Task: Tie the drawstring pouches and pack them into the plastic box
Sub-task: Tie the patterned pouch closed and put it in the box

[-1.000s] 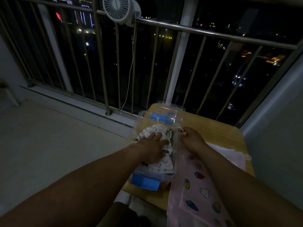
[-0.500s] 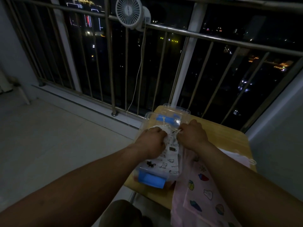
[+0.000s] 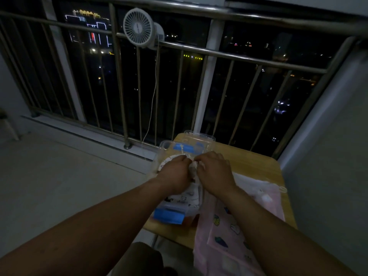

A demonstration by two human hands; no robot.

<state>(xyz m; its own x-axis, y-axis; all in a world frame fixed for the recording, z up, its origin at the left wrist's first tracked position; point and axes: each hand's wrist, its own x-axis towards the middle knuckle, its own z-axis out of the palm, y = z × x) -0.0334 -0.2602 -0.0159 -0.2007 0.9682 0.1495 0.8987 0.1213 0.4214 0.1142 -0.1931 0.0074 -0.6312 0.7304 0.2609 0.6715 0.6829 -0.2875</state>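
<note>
While a white fan (image 3: 138, 27) is clipped to the railing (image 3: 219, 53) at upper left, with a thin cord (image 3: 151, 108) hung below it, the task things are grouped lower centre on a wooden table (image 3: 254, 166). At the table's left edge a clear plastic box (image 3: 162, 148) is set, open-topped, with a blue latch (image 3: 169, 216) at the near end and another at the far end. A clear lid (image 3: 199, 135) is seen just behind the box. One white printed pouch (image 3: 184, 199) is held inside the box, its body lying along the box floor. The left hand (image 3: 175, 174) is placed over the box, fingers curled and gripping the pouch's gathered top. A pale drawstring (image 3: 181, 151) is seen above the knuckles. The right hand (image 3: 214, 170) is met with it at the same spot, fingers curled and pinching the gathered fabric; which strand is pinched cannot be told. To the right, outside the box, a pink printed pouch (image 3: 225, 236) is laid flat, overhanging the near table edge. A paler pouch (image 3: 264, 198) is laid beside it, farther right.
</note>
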